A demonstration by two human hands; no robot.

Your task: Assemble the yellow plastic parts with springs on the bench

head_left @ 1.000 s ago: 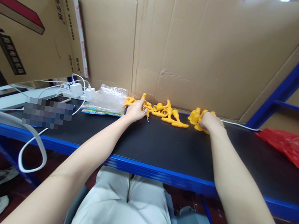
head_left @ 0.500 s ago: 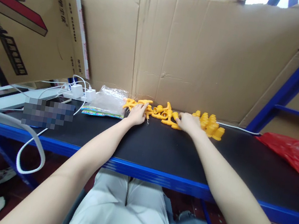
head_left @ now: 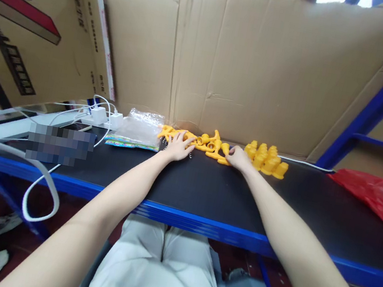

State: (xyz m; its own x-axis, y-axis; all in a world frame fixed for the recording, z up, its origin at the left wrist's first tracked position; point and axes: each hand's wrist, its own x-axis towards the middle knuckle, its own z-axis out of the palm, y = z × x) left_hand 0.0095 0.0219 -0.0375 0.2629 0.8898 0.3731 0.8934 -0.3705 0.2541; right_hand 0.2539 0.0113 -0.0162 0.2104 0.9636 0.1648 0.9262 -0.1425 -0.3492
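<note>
Several yellow plastic parts lie in a row at the back of a black shelf top [head_left: 206,185]. My left hand [head_left: 177,147] rests with fingers spread on the left cluster of flat, trumpet-like yellow pieces [head_left: 206,142]. Small metal springs [head_left: 190,152] lie by its fingertips. My right hand [head_left: 238,157] touches the yellow pieces at the middle of the row, fingers curled; what they hold I cannot make out. A group of upright yellow caps [head_left: 266,159] stands just right of that hand.
A clear plastic bag [head_left: 138,129] lies left of the parts. White chargers and cables [head_left: 100,116] sit further left. A red plastic bag [head_left: 378,198] lies at the right. Cardboard sheets [head_left: 249,69] wall the back. Blue shelf uprights [head_left: 381,93] stand right.
My right hand moved left from the yellow caps to the middle pieces. The caps now stand uncovered. My left hand has flattened and spread over the left cluster.
</note>
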